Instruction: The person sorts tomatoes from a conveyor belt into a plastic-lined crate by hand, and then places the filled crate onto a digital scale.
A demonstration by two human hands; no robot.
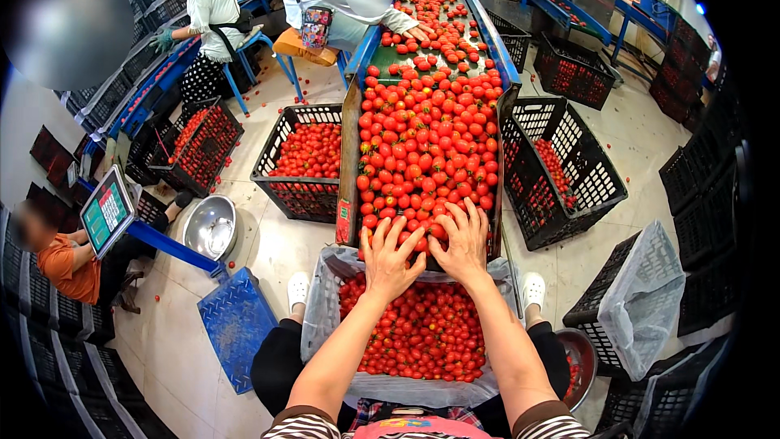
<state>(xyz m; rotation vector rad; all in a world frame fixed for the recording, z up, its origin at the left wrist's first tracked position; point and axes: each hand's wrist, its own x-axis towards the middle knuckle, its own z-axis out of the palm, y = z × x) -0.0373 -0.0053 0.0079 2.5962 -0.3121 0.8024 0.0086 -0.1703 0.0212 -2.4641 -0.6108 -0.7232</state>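
Note:
Small red tomatoes (431, 138) lie thick on the lower end of a blue-sided conveyor (351, 114) in front of me. My left hand (390, 260) rests on the near edge of this heap, its fingers spread over the fruit. Beside it my right hand (463, 242) also lies with fingers apart on the tomatoes, the two thumbs close together. Below both hands, between my knees, stands a crate with a pale plastic liner (321, 309), filled with more cherry tomatoes (422, 333).
Black crates of tomatoes stand left (296, 195) and right (561, 219) of the conveyor. A steel bowl (210, 228) and a blue platform scale (237, 329) are at left. A lined crate (626, 301) sits at right. Another person's hand (418, 32) touches the belt's far part.

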